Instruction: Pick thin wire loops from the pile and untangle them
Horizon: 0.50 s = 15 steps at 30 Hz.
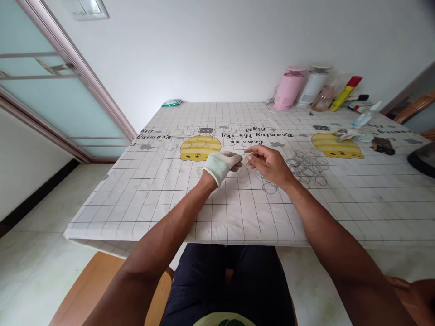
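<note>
My left hand (226, 164), in a white knit glove with a grey palm, is over the middle of the table with its fingers pinched together. Whatever it grips is too thin to make out. Just to its right, my bare right hand (270, 165) has thumb and forefinger drawn close together at the glove's fingertips. Anything between them is too fine to name. Under and beyond the right wrist lies a tangled pile of thin wire rings (307, 167). Faint thin loops (190, 144) also lie on the cloth to the left, over a yellow printed bear.
A checked tablecloth (136, 203) covers the table. Along the back right stand a pink cylinder (288, 90), a white cylinder (311, 88), a yellow-and-red box (345, 94) and a clear bottle (367, 115). A crumpled glove (355, 134) lies at right; a green packet (172, 103) sits at back left.
</note>
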Tool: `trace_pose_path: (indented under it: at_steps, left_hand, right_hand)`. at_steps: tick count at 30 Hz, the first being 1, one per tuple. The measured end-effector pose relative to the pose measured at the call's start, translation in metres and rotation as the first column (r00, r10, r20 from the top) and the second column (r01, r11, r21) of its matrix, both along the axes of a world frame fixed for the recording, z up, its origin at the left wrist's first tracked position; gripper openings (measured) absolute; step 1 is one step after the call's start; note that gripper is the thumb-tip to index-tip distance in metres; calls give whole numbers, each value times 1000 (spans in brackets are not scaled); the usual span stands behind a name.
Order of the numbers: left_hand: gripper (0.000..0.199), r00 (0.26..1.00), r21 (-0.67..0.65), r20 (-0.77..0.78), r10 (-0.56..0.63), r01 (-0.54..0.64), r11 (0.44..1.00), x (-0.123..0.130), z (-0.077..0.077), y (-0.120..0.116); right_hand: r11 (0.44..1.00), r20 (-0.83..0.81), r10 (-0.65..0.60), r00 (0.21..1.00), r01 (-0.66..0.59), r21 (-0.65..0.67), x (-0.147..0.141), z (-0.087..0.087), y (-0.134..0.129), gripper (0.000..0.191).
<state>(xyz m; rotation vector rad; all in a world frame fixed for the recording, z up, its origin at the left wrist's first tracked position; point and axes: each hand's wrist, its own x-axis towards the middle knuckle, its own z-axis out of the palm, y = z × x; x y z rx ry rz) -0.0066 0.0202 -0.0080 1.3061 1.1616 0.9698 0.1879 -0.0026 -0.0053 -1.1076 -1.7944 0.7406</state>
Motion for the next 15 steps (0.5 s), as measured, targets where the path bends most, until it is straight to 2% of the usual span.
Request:
trace_pose_path:
  at_steps: [4, 7, 10, 13, 15]
  left_hand:
    - [14, 997, 23, 62, 43, -44, 999, -2, 5, -1]
    - [15, 990, 19, 122, 69, -72, 997, -4, 7, -4]
    - [15, 989, 36, 150, 3, -9, 999, -5, 7, -5]
    - [18, 987, 62, 137, -81, 73, 995, -4, 6, -4]
    - [18, 990, 67, 124, -72, 64, 996, -4, 5, -3]
  right_hand:
    - [998, -88, 2, 996, -8, -65, 2, -2, 4, 37]
    - [968, -152, 116, 982, -146, -203, 0, -3, 4, 41]
    - [938, -254, 183, 950, -246, -244, -6, -4, 2, 36]
    - [942, -306, 175, 936, -249, -223, -10, -7, 2, 32]
    - [942, -304, 177, 936, -250, -222, -11, -8, 2, 31]
